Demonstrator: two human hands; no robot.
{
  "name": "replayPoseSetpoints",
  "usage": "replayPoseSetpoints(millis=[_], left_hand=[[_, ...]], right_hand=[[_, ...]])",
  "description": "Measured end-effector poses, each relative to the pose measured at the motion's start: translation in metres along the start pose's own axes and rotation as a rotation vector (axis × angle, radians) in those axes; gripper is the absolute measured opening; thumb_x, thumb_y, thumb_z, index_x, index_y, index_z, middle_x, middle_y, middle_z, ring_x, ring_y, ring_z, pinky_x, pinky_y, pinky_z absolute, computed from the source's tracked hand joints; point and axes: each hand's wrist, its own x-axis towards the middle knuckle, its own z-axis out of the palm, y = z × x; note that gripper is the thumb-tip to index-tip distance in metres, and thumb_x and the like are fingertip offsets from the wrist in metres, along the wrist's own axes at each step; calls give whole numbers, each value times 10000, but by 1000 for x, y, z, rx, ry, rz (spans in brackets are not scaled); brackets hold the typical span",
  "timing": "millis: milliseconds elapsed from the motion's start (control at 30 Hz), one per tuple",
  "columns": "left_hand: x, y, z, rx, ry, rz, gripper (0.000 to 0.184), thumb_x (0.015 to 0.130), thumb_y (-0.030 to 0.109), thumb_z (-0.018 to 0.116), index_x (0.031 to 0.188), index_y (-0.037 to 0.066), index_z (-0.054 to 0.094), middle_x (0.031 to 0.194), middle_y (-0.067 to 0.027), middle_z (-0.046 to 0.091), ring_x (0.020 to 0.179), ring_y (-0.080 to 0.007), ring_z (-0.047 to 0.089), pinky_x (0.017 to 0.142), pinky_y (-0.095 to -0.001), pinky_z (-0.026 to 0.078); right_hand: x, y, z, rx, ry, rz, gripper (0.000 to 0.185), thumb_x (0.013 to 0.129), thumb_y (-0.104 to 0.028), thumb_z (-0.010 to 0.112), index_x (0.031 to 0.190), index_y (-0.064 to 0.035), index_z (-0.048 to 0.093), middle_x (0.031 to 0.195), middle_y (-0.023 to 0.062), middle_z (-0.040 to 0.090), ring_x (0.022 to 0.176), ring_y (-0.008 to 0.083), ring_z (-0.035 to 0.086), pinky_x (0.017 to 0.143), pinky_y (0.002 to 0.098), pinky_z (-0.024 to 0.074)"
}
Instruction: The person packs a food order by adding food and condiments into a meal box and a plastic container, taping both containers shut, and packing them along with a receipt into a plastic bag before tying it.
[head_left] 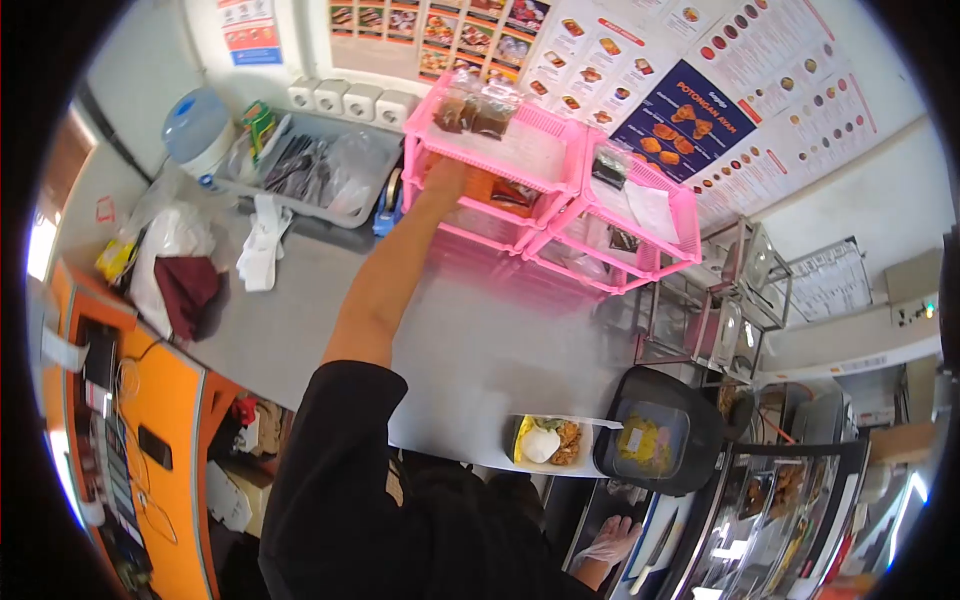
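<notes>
My left arm stretches across the steel counter to a pink stacking rack (490, 170). My left hand (446, 178) is inside its lower tier, beside packets of red-orange sauce (512, 195); the fingers are hidden. At the bottom right, my right hand (612, 540) wears a clear plastic glove. Its fingers are spread and hold nothing visible, close to a knife (660, 545) on a white board. On the counter's near edge sits an open paper box (548, 442) with white rice and browned fried pieces. Next to it, a clear tub (645, 440) with yellow contents rests on a black container.
A second pink rack (640, 215) holds dark packets and white papers. A grey tray (320, 165) carries plastic cutlery and bags. White plastic bags (265, 240), a maroon cloth (187, 290) and a tape dispenser (390, 205) lie leftward. A glass food display (770, 500) stands at lower right.
</notes>
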Motion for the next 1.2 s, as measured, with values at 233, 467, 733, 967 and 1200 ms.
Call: replayPoseSetpoints(millis=[233,467,733,967,1200], left_hand=[[26,-30,35,-224,569,14,430,856,182,569,1240,-10,557,1179,-266,605,1113,-403,582,937,-487,472],[-189,98,-64,-558,477,307,274,904,32,616,1170,18,682,1071,-149,713,727,-199,676,651,-300,510],[-388,262,-66,-1012,-1244,-45,261,937,86,572,1183,40,648,1018,-76,696,977,-151,658,826,-290,540],[-429,344,-9,-421,-957,838,456,737,-88,508,1127,71,682,1201,-121,650,1062,-310,627,904,-406,509],[-465,372,27,90,-550,728,372,773,33,582,1120,113,690,1267,-114,616,1159,-339,570,953,-466,429]], right_hand=[[-36,36,-43,137,-16,141,670,979,-520,462,1508,-152,282,1525,148,329,1267,337,466,1027,411,410],[-49,41,-42,189,-45,205,663,968,-548,474,1445,-94,391,1409,138,470,1290,353,448,1080,419,373],[-15,42,-64,202,-36,227,607,946,-544,534,1358,-99,496,1226,71,560,1116,280,529,950,374,429],[66,29,-104,243,-127,302,553,964,-524,513,1331,-110,531,1218,77,561,1087,264,550,919,362,449],[147,9,-143,148,-207,390,589,963,-507,526,1379,-94,476,1246,86,555,1075,262,560,921,357,452]])
